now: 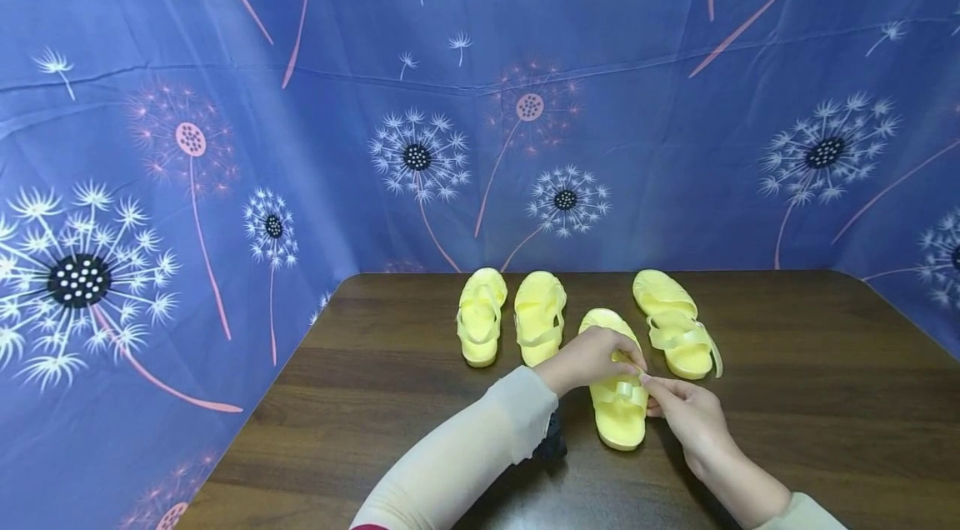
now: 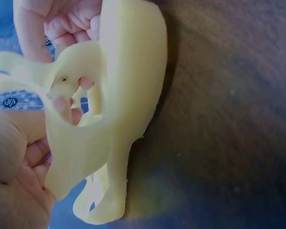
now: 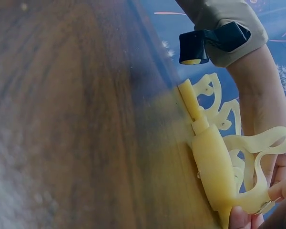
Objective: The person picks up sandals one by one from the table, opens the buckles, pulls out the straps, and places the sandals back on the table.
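Observation:
A yellow sandal point(image 1: 621, 428) lies on the table between my hands, its toe pointing away from me. My left hand point(image 1: 596, 357) reaches over the sandal from the left and pinches its strap above the instep. From the right side, my right hand point(image 1: 690, 417) pinches the strap close to the left fingertips. In the left wrist view, fingertips show through the strap openings of the sandal point(image 2: 136, 67). A looped strap point(image 3: 269, 143) stands up from the sandal in the right wrist view, with right fingers at the strap's base near a small metal fastening point(image 3: 265, 206).
Two yellow sandals, one at left point(image 1: 481, 317) and another beside it point(image 1: 538, 309), lie farther back on the brown wooden table point(image 1: 375, 355). A third sandal point(image 1: 678, 326) lies back right, its strap hanging loose. Blue dandelion-print cloth point(image 1: 337, 180) hangs behind the table.

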The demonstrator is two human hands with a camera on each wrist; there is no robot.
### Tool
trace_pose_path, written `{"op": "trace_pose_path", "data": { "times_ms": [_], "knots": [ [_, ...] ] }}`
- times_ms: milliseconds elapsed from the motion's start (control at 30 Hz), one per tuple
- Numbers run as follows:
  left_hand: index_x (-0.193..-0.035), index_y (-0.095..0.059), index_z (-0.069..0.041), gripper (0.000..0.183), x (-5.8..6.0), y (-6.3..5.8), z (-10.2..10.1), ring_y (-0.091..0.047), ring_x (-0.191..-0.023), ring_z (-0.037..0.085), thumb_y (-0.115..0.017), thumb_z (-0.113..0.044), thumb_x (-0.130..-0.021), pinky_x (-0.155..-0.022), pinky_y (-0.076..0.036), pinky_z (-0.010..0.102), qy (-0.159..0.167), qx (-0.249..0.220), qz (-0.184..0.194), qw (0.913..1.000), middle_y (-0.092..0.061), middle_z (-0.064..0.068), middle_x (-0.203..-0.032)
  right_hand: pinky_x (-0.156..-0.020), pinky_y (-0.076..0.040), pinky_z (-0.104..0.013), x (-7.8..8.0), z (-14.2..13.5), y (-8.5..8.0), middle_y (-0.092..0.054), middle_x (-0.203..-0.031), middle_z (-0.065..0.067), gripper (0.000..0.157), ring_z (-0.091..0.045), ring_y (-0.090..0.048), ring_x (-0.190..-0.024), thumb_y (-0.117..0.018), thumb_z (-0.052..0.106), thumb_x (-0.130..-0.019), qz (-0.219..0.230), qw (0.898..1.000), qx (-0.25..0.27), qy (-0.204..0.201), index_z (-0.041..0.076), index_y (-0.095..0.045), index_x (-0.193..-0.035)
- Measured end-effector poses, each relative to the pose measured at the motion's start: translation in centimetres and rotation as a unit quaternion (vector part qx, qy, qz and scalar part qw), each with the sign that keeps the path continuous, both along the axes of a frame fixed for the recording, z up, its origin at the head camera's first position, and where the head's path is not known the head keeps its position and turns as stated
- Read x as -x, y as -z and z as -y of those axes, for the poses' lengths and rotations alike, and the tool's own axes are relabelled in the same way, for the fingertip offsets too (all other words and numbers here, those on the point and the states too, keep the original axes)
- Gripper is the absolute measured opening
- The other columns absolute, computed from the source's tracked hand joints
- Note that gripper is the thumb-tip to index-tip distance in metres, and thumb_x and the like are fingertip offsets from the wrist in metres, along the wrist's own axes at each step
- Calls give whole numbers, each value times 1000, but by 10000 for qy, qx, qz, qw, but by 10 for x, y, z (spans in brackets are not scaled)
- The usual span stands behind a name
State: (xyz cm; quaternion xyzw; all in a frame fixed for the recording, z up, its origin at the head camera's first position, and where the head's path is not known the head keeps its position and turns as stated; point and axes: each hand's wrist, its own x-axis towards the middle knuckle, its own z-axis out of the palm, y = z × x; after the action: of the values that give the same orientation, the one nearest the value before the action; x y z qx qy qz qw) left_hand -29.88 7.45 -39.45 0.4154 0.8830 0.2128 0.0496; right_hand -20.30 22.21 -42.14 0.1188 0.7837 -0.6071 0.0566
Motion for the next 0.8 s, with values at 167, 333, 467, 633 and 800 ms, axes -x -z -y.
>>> {"op": "trace_pose_path", "data": {
  "times_ms": [167, 333, 467, 633, 800],
  "knots": [
    [-91, -75, -22, 8, -1, 1, -1, -57, -78, -10, -68, -23, -89, -68, -42, 2, -114, -143, -158, 9997, -72, -15, -90, -100, -25, -69, 0, 0, 1, -61, -94, 0, 65, -13, -58, -88, -55, 44, -97, 20, 10000, 26, 3, -9, -47, -134],
    [-88, -76, -20, 7, 2, 0, -1, -58, -76, -8, -70, -21, -86, -67, -41, 2, -162, -272, -362, 9988, -73, -13, -87, -102, -34, -56, 2, 2, 1, -63, -93, 1, 62, -10, -59, -84, -52, 41, -99, -86, 9999, -21, 89, -11, -48, -133],
    [-87, -77, -19, 6, 5, 1, -2, -58, -76, -9, -70, -20, -86, -67, -42, 2, -207, -379, -278, 9987, -73, -13, -86, -101, -36, -54, 2, 2, 1, -62, -94, 0, 61, -10, -59, -84, -52, 39, -100, -90, 9999, -38, 100, -11, -47, -133],
    [-87, -77, -19, 6, 7, 5, -3, -58, -75, -9, -71, -19, -85, -67, -43, 3, -300, -519, -145, 9981, -73, -12, -85, -100, -36, -52, 2, 3, 2, -61, -94, -1, 59, -12, -58, -85, -51, 38, -100, -101, 9999, -13, 104, -11, -47, -133],
    [-87, -78, -18, 7, 8, 8, -4, -58, -75, -10, -72, -20, -85, -66, -43, 3, -413, -611, 24, 9973, -74, -12, -85, -99, -38, -51, 1, 3, 2, -61, -94, -2, 57, -12, -58, -84, -50, 36, -101, -143, 9998, -32, 133, -12, -48, -132]
  ]
}}
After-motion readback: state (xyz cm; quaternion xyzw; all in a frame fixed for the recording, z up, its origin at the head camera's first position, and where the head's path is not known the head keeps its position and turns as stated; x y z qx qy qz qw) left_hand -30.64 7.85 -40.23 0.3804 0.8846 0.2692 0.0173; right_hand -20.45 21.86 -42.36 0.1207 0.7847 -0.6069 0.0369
